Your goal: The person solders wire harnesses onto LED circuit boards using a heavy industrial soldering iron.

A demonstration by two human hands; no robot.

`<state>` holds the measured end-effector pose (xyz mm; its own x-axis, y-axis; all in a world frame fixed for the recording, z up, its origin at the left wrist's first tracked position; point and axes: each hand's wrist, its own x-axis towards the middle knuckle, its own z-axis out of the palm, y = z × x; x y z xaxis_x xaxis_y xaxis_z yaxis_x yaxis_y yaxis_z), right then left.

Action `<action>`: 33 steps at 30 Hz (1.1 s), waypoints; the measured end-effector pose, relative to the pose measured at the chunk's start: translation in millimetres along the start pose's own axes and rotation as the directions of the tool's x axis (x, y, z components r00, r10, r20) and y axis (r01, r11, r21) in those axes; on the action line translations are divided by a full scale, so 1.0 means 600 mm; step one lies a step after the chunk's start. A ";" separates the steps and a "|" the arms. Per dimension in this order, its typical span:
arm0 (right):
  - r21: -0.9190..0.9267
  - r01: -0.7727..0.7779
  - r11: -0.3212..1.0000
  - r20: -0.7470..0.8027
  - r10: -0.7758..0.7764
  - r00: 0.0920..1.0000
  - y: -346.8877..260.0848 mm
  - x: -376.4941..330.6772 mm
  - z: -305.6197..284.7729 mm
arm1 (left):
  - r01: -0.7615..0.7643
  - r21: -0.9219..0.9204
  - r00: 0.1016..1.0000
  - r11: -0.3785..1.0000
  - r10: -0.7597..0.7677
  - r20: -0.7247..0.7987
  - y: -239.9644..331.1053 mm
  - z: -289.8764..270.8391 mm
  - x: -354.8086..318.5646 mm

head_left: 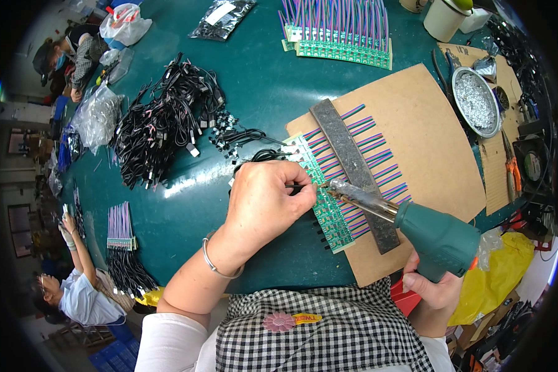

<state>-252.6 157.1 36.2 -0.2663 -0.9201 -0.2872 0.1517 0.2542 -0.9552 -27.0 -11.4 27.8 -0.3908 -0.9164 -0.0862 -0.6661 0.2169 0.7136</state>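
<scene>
My left hand pinches a thin black wire and holds its end against a strip of small green circuit boards. My right hand grips the green handle of a soldering iron, whose metal tip touches the same strip. Coloured striped wires run from the boards under a flat grey metal bar. All of this lies on a brown board on the green table.
A heap of black cables lies to the left. More wired green boards sit at the back. A metal dish of solder scraps and orange-handled pliers are at the right. Other people work at the left edge.
</scene>
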 end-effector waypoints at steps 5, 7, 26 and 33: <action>0.141 0.050 0.989 -0.002 -0.050 0.999 -0.004 0.013 -0.001 | -0.004 0.013 1.000 1.000 0.004 0.002 0.003 -0.002 0.002; 0.156 0.063 0.986 -0.042 -0.057 0.997 -0.010 0.016 0.001 | -0.007 0.006 1.000 1.000 0.007 0.003 0.000 0.000 0.004; 0.199 0.177 0.964 -0.035 -0.173 0.984 -0.001 0.020 -0.016 | 0.113 -0.255 0.993 0.960 -0.105 0.044 -0.029 -0.062 -0.064; 0.118 0.170 0.978 -0.031 -0.168 0.985 -0.019 0.025 -0.008 | 0.063 0.110 0.675 0.992 0.039 -0.737 -0.121 -0.154 -0.074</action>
<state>-262.7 141.9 42.7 -0.3171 -0.9401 -0.1250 0.2158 0.0568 -0.9748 97.4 -17.3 44.0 0.1784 -0.8577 0.4823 -0.7554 0.1947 0.6257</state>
